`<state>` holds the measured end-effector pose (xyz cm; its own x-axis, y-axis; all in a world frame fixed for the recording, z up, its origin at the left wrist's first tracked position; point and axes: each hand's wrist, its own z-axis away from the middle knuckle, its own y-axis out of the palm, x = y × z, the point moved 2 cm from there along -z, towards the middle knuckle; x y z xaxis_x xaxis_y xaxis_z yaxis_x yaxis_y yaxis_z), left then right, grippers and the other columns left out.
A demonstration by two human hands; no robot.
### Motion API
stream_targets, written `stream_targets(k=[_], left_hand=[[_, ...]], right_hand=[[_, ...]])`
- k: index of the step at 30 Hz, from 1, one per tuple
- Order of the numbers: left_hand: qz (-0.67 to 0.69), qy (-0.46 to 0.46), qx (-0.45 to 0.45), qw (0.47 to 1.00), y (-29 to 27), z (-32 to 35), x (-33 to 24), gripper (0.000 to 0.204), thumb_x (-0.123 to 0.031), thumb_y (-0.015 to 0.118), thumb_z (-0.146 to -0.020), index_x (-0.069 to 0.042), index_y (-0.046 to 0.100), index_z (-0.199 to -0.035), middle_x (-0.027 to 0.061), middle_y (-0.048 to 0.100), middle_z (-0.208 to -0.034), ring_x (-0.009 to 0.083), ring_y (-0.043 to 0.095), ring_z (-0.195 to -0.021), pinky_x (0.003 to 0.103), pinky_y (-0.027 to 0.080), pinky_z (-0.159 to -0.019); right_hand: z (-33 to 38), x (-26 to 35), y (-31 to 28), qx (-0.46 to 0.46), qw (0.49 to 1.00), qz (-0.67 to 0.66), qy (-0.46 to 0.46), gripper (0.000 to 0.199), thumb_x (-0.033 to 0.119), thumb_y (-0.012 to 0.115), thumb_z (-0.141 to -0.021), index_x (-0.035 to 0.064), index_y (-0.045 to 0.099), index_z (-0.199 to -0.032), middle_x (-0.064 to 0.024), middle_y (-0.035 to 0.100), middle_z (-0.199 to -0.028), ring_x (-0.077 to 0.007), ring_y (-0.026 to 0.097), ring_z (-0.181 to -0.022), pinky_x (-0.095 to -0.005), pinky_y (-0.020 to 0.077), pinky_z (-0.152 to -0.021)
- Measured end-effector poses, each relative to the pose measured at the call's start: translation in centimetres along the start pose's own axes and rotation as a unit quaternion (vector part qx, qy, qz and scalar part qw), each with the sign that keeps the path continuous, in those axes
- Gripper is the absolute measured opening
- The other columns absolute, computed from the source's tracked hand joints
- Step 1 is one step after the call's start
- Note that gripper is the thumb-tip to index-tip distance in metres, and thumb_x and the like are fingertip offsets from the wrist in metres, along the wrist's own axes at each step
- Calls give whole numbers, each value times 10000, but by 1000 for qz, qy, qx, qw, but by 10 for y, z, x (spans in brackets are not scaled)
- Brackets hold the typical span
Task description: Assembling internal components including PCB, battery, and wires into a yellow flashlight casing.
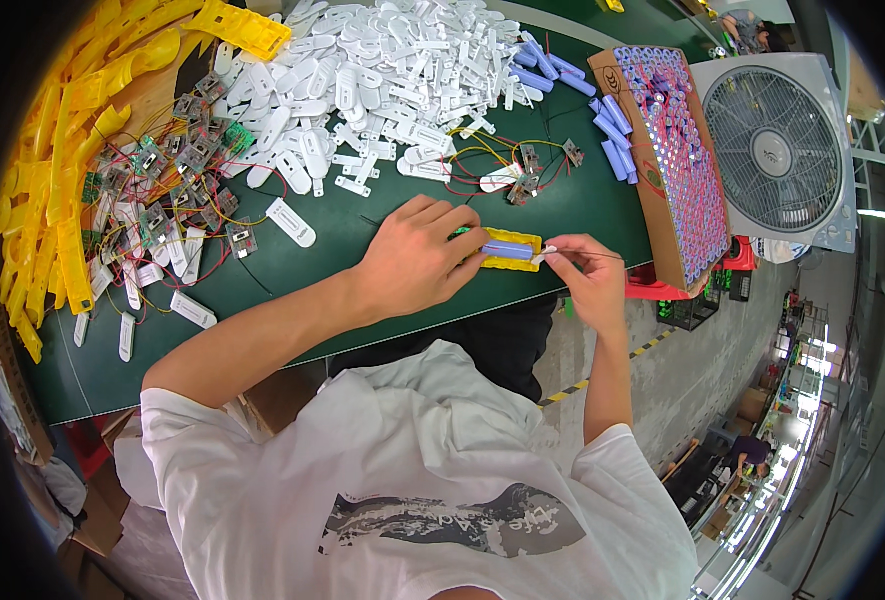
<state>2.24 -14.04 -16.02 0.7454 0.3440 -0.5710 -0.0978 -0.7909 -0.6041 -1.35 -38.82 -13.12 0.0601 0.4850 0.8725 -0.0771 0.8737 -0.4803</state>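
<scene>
My left hand [421, 256] is closed over the left part of a yellow plastic casing [515, 265] at the table's front edge. A purple cylindrical battery [508, 249] lies lengthwise inside the casing, its left end hidden under my fingers. At the casing's right end, my right hand [595, 282] pinches a small white piece [545, 254] between thumb and fingertips. A thin dark wire [595, 254] runs across the right fingers. A bit of green shows beside the left fingertips, too covered to identify.
White plastic parts [363, 70] are heaped at the back of the green table [353, 205]. Wired circuit boards [188, 150] and yellow casings [63, 180] lie at left. Loose purple batteries [613, 125] sit beside a cardboard box [651, 170] of cells. A box fan [773, 150] stands at right.
</scene>
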Motion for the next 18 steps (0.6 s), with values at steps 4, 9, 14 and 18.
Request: stream_targets(k=[4, 9, 14, 18], left_hand=[[0, 12, -10, 1000, 0, 0, -2, 145, -124, 720, -757, -81, 637, -867, 26, 618, -902, 209, 583, -742, 334, 463, -690], [-1, 4, -4, 1000, 0, 2, -2, 143, -127, 720, -758, -83, 634, -863, 23, 616, -898, 208, 579, -738, 331, 461, -688], [-3, 10, -9, 1000, 0, 0, -2, 145, -136, 727, -754, -87, 633, -854, 21, 619, -904, 204, 580, -742, 324, 459, -689], [5, 5, -8, 1000, 1, 2, -1, 150, -138, 731, -750, -87, 635, -853, 21, 620, -907, 203, 581, -746, 324, 458, -688]], right_hand=[[-3, -7, 1, 24, 999, -22, 9, 110, 20, 646, -865, -36, 672, -956, -61, 693, -876, -101, 640, -798, -232, 495, -750], [-5, 2, 0, 48, 998, 13, 28, 105, 16, 632, -868, -36, 667, -953, -65, 693, -879, -96, 628, -775, -234, 494, -737], [-6, -6, 3, 39, 999, 15, -4, 121, -4, 659, -832, -24, 665, -951, -36, 665, -837, -82, 598, -750, -221, 473, -720], [-2, -11, 13, 26, 999, -13, 31, 208, -2, 695, -793, 6, 662, -998, -5, 632, -821, -65, 572, -740, -208, 447, -694]])
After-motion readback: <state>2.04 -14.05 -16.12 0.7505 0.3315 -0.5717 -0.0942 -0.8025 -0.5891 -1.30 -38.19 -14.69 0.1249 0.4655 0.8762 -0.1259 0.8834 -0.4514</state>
